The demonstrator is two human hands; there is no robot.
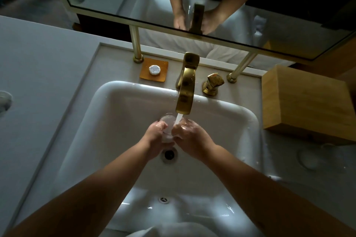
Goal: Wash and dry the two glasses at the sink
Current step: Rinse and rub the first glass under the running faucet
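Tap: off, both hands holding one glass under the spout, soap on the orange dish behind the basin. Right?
Not quite. In the head view the tap is running: a stream falls onto the glass. The rest stands: left hand, right hand, soap, orange dish.

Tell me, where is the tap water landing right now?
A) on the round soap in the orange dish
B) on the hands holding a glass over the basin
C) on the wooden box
B: the stream from the gold tap falls between the left hand and right hand, which hold a glass above the drain.

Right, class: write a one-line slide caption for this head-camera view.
Both hands hold a glass under the brass tap's running water over a white sink.
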